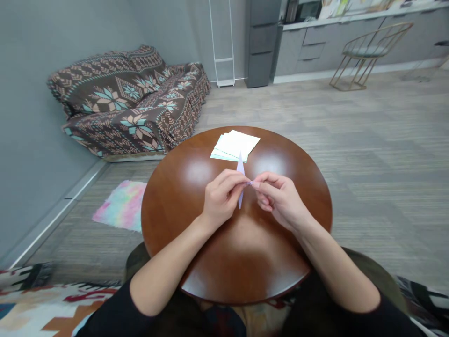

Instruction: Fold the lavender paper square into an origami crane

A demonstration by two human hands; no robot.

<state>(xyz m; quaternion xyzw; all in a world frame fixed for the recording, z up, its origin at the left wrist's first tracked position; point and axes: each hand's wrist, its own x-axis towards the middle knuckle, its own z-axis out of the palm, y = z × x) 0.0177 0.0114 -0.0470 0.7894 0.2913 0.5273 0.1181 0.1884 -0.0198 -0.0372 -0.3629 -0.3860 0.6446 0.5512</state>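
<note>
A folded piece of lavender paper (240, 164) is held above the middle of the round table. One narrow point of it rises above my fingers and another hangs below them. My left hand (224, 193) pinches the paper from the left side. From the right, my right hand (277, 194) pinches a small bit of the same paper between thumb and fingertips, close against the left fingertips. The fingers cover the paper's middle, so its exact folded shape is hidden.
Several pale paper sheets (236, 144) lie overlapping toward the far side of the brown round table (175, 206). A draped sofa (140, 103) stands at the back left, a fluffy pastel rug (121, 206) on the floor. A wire-framed chair (368, 52) stands by the counter.
</note>
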